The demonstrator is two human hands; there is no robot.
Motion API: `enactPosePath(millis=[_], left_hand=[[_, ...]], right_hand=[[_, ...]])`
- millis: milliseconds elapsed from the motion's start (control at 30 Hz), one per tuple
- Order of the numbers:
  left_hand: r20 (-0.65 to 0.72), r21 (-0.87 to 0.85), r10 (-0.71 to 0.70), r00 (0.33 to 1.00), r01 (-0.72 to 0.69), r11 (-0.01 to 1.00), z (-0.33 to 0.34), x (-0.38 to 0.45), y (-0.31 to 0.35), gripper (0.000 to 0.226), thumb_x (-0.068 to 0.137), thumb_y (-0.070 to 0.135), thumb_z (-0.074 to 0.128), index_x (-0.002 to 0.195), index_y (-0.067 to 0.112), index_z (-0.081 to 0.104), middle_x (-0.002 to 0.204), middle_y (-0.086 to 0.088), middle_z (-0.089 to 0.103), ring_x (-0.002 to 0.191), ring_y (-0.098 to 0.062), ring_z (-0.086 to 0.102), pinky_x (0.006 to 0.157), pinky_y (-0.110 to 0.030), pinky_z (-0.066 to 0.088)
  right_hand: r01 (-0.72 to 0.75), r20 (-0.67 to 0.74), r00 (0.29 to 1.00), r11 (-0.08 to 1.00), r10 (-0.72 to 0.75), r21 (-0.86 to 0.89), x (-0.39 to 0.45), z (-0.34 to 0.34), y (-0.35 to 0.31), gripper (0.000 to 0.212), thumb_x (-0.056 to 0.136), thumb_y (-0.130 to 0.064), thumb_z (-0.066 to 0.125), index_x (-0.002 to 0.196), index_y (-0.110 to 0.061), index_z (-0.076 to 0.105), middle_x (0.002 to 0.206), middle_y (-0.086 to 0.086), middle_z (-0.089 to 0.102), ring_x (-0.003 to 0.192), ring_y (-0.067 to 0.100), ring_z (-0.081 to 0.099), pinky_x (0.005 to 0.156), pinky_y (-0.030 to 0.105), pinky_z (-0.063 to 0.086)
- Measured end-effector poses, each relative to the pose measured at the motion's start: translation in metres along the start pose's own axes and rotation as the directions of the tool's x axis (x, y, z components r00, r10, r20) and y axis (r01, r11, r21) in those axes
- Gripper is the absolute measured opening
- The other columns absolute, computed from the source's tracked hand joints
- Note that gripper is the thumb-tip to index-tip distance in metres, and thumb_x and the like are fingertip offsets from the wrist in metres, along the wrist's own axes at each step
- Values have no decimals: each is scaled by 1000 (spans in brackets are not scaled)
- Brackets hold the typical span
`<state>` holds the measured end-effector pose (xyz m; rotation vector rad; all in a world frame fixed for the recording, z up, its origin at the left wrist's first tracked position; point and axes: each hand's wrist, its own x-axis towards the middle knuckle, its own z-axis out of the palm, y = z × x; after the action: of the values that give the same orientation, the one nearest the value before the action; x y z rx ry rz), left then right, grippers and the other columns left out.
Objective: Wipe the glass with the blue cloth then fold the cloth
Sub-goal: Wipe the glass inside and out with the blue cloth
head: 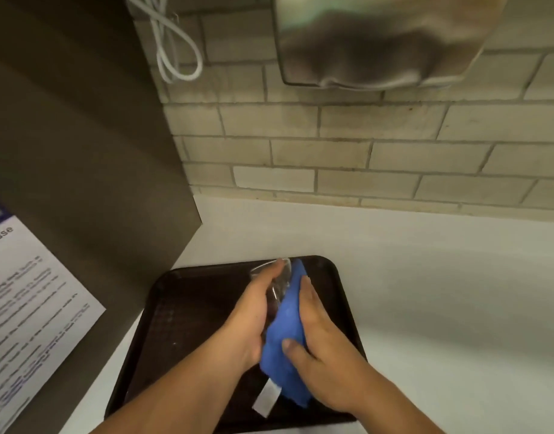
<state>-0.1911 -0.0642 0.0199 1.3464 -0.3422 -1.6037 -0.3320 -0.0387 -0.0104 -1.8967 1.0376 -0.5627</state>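
A clear glass [277,285] is held tilted above a dark tray [188,308], its rim pointing away from me. My left hand [249,317] grips the glass from the left side. A blue cloth [285,339] with a white tag is pressed against the right side of the glass by my right hand [319,339], whose fingers lie flat over the cloth. Most of the glass is hidden between hand and cloth.
The tray lies on a white counter [425,292] against a brick-tiled wall [363,151]. A dark cabinet side [81,151] with a printed notice [28,308] stands at the left. A steel dispenser [379,42] and a looped white cable [175,51] hang above.
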Motion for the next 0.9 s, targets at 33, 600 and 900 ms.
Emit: enactPosePath(millis=[33, 600, 900], left_hand=[[17, 2, -14, 1000, 14, 1000, -6, -3, 2, 53, 90, 50, 70, 104, -1, 80, 93, -23, 76, 91, -38, 72, 91, -47, 58], [296, -62, 91, 951, -76, 995, -43, -28, 34, 58, 68, 52, 84, 105, 7, 82, 94, -17, 80, 88, -30, 78, 82, -39, 62], [234, -70, 102, 967, -88, 994, -40, -25, 37, 55, 68, 49, 80, 95, 2, 80, 84, -16, 76, 77, -29, 74, 73, -36, 61]], right_hand=[[22, -30, 999, 999, -23, -26, 2, 2, -3, 86, 95, -48, 46, 149, -45, -21, 164, -24, -6, 148, 0, 17, 115, 17, 21], [162, -261, 963, 915, -66, 368, 41, 4, -55, 27, 101, -29, 47, 122, -26, 65, 111, 1, 75, 96, 4, 69, 79, 14, 52], [192, -237, 955, 981, -181, 23, 28, 25, -51, 66, 93, -49, 45, 153, -43, 17, 138, -35, 46, 127, -11, 46, 98, 6, 38]])
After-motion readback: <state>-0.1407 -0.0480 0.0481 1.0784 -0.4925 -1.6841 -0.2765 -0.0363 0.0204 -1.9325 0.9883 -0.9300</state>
